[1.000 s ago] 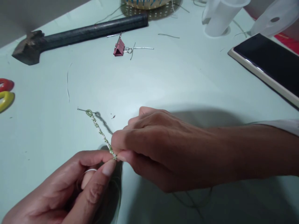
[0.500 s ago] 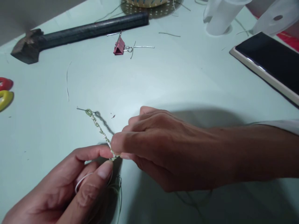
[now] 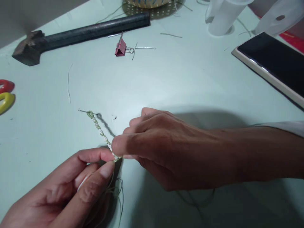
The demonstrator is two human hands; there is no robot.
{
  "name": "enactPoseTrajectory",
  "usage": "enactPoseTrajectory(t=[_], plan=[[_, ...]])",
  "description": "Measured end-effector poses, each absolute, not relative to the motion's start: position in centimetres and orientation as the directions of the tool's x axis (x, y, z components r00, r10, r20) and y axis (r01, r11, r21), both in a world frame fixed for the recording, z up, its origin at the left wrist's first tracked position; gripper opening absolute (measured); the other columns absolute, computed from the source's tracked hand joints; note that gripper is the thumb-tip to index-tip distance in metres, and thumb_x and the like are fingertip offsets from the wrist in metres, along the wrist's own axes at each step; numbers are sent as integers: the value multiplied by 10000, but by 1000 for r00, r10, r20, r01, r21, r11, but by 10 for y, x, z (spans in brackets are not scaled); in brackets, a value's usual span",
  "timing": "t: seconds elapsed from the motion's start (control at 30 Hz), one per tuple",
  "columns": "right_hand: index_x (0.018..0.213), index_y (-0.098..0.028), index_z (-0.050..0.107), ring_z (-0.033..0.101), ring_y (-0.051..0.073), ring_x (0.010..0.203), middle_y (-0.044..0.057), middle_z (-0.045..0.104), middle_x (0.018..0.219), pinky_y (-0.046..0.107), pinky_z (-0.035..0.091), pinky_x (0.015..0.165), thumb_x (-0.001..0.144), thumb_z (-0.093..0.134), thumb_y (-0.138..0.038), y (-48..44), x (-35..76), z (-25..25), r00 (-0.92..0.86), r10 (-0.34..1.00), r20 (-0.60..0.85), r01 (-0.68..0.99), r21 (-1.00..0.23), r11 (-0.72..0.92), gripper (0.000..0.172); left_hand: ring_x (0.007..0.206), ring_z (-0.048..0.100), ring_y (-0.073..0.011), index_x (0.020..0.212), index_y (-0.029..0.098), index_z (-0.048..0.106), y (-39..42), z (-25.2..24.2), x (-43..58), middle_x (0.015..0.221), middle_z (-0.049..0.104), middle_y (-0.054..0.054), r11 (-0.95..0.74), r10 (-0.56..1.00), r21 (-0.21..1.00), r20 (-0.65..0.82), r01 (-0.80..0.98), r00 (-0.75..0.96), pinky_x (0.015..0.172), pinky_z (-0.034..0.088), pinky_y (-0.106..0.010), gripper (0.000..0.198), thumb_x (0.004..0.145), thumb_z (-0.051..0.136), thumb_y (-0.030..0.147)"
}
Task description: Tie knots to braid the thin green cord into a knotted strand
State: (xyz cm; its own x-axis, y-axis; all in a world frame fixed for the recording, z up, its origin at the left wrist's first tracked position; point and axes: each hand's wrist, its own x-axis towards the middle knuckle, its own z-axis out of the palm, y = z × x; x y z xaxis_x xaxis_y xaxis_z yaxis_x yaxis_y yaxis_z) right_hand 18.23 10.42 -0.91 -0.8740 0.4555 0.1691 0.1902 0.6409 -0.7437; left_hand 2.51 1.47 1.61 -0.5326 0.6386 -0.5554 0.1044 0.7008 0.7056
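A thin green and white braided cord [image 3: 101, 130] slants over the table, its looped far end threaded on a needle-like metal pin [image 3: 83, 110]. My left hand [image 3: 83, 183] pinches the cord's near end between thumb and index finger. From the right, my right hand [image 3: 152, 148] closes its thumb and fingers on the same cord, just beside the left fingertips; its inner fingers are partly hidden. Loose green and white threads [image 3: 120, 190] trail below the left thumb onto the table.
A hammer [image 3: 95, 30] lies at the back left, near a pink binder clip [image 3: 121, 48]. Red and yellow scissor-like handles [image 3: 6, 101] show at the left edge. To the right are a phone [image 3: 273, 60], a white cup [image 3: 223, 17] and a white spool [image 3: 280, 19].
Both hands stay at the cord. My left thumb has shifted up slightly, and the cord's near end shows less between the fingers. The right hand has barely moved.
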Motion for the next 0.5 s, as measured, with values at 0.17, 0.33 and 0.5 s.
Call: enactPoseTrajectory(t=[0.17, 0.33, 0.5], plan=[[915, -151, 590, 448, 104, 633, -54, 558, 695, 277, 367, 707, 741, 518, -4, 105, 183, -10, -871, 461, 168, 210, -721, 660, 240, 388, 457, -87, 773, 327, 694, 18, 22, 29, 437, 496, 47, 741, 566, 671, -634, -12, -526, 368, 427, -119, 134, 727, 699, 201], [903, -136, 581, 463, 104, 619, -33, 611, 747, 289, 382, 754, 766, 486, -13, 106, 183, -12, -878, 447, 175, 195, -721, 665, 207, 476, 427, -68, 789, 318, 676, 19, 25, 36, 520, 474, 52, 735, 588, 678, -620, 24, -519, 438, 409, -81, 104, 735, 683, 229], [837, -160, 549, 401, 106, 579, -44, 553, 674, 297, 364, 724, 781, 493, -47, 105, 182, -9, -885, 446, 137, 224, -714, 664, 138, 436, 347, -38, 751, 269, 659, 12, 14, 29, 488, 364, 75, 691, 633, 720, -555, 70, -539, 400, 333, -72, 185, 624, 781, 324]])
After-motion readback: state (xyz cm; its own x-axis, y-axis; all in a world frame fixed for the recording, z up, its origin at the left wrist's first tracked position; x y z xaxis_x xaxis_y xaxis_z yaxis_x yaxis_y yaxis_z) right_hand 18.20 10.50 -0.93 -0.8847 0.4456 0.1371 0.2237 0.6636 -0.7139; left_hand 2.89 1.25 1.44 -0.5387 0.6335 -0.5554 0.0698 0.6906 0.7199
